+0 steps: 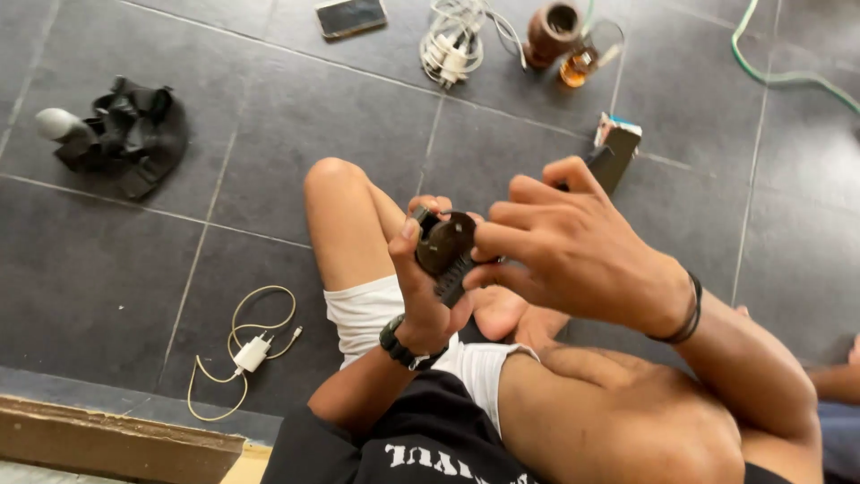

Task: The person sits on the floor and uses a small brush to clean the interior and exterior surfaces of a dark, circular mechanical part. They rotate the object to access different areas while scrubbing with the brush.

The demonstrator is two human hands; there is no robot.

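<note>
I sit on a dark tiled floor with my knees drawn up. My left hand [428,285] grips a small dark round device [444,244] with a ribbed lower part, thumb along its left side. My right hand [573,246] comes over from the right, with its fingertips pinching the device's right edge. Both hands hold it just above my lap. I wear a black wristwatch [399,344] on the left wrist and a dark band [685,314] on the right wrist. The device's far side is hidden by my fingers.
A white charger with a coiled cable [252,351] lies at lower left. A black cloth with a grey object [125,130] sits at upper left. A phone [350,16], a white cable bundle [455,40], a brown jar [552,32], a glass [587,56] and a small box [616,148] lie beyond.
</note>
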